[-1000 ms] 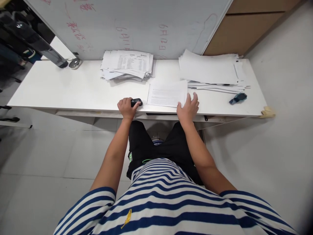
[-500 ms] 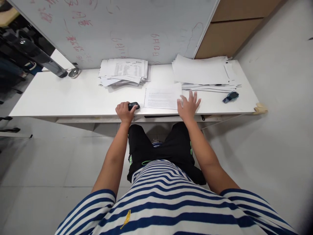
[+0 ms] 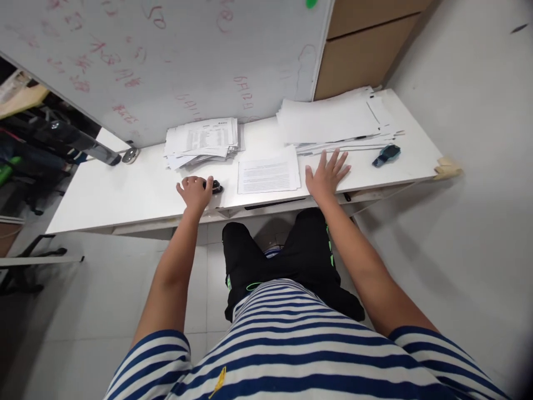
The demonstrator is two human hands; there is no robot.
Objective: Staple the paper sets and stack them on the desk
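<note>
On the white desk my left hand rests beside a small black stapler. The fingers are apart, and the thumb lies over the stapler's left end. A small stack of printed sheets lies near the front edge, between my hands. My right hand is flat on the desk just right of these sheets, fingers spread, with nothing held.
Behind the sheets stand a pile of printed papers and a larger pile of white papers. A dark blue watch-like item lies at right. A whiteboard rises behind; a bottle and a small round-ended object are at left.
My left hand has loosened from around the stapler, and its fingers have spread. My right hand has come off the sheets' edge onto the desk. The view has turned.
</note>
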